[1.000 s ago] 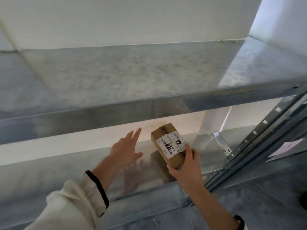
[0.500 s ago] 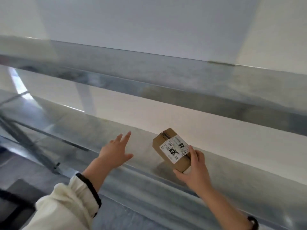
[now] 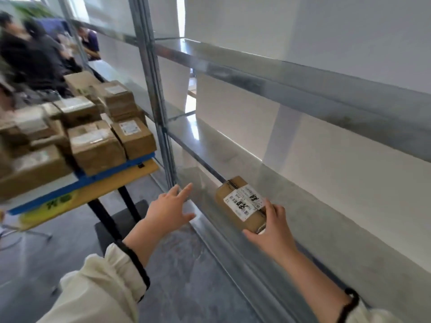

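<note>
A small brown cardboard parcel with a white barcode label lies on the lower metal shelf, close to its front edge. My right hand grips the parcel's near end, thumb underneath and fingers on top. My left hand hovers in the air to the left of the parcel, fingers spread and straight, holding nothing, near the shelf's upright post.
A cart with a blue and yellow deck stands at the left, stacked with several labelled cardboard boxes. A second metal shelf runs above. People sit in the far left background. Grey floor lies below the shelves.
The view has swung left, bringing the cart and the upright post into sight. My right hand keeps its hold on the parcel, which now lies on the shelf.
</note>
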`<action>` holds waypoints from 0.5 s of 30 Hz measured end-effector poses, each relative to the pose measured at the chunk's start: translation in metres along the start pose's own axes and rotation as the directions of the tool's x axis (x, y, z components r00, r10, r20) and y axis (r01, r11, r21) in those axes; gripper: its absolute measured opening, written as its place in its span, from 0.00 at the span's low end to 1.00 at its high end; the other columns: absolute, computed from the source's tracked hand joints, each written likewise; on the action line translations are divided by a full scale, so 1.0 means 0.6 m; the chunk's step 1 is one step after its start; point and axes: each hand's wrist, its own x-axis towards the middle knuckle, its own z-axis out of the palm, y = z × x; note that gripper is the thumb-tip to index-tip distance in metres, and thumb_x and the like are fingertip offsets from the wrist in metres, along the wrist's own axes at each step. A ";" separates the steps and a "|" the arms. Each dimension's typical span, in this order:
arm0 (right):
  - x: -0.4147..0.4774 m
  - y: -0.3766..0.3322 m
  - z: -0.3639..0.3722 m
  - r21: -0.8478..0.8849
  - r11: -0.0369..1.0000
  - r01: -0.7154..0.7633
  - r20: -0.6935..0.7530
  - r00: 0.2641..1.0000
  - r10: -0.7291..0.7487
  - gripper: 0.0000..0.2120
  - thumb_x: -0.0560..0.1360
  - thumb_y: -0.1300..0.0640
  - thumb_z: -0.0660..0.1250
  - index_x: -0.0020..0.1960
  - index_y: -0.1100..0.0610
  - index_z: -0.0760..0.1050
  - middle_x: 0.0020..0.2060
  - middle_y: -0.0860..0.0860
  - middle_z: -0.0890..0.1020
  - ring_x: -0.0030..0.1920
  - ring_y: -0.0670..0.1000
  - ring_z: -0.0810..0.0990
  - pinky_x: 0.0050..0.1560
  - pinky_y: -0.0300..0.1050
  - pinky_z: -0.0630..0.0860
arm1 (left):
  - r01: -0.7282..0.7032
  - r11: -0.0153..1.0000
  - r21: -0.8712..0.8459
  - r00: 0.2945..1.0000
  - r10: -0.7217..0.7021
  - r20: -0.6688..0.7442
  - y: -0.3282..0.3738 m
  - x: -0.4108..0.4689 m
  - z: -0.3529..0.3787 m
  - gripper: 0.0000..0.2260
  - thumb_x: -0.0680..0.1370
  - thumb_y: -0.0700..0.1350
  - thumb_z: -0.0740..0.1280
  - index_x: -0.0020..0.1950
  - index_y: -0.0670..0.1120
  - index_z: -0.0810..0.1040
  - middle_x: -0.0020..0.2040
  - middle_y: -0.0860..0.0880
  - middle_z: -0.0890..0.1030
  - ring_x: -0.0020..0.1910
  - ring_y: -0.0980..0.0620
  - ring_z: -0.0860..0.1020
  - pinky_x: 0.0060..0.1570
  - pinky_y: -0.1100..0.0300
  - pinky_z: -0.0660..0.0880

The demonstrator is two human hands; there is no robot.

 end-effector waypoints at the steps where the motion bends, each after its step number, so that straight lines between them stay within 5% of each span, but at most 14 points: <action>1: 0.020 -0.024 0.022 -0.015 1.000 0.027 0.029 0.999 -0.026 0.49 0.64 0.49 0.77 0.75 0.56 0.52 0.63 0.54 0.61 0.61 0.51 0.70 0.58 0.36 0.66 | 0.034 0.999 -0.013 0.999 -0.034 0.001 -0.032 0.003 -0.003 0.38 0.75 0.63 0.62 0.77 0.60 0.42 0.78 0.47 0.53 0.73 0.42 0.61 0.64 0.47 0.70; 7: 0.146 -0.156 0.155 -0.040 0.986 0.162 0.181 0.971 -0.153 0.50 0.64 0.45 0.76 0.76 0.55 0.51 0.65 0.52 0.60 0.64 0.52 0.68 0.63 0.45 0.70 | 0.218 0.974 -0.060 0.976 -0.218 0.003 -0.199 0.034 -0.019 0.39 0.75 0.63 0.64 0.76 0.60 0.41 0.78 0.48 0.52 0.73 0.43 0.61 0.62 0.48 0.72; 15: 0.346 -0.353 0.342 0.027 0.950 0.311 0.314 0.900 -0.303 0.50 0.66 0.44 0.75 0.76 0.54 0.48 0.66 0.51 0.58 0.65 0.49 0.65 0.63 0.42 0.70 | 0.451 0.883 -0.131 0.886 -0.461 -0.057 -0.422 0.115 -0.092 0.38 0.75 0.62 0.64 0.77 0.61 0.42 0.79 0.50 0.51 0.75 0.44 0.56 0.68 0.47 0.67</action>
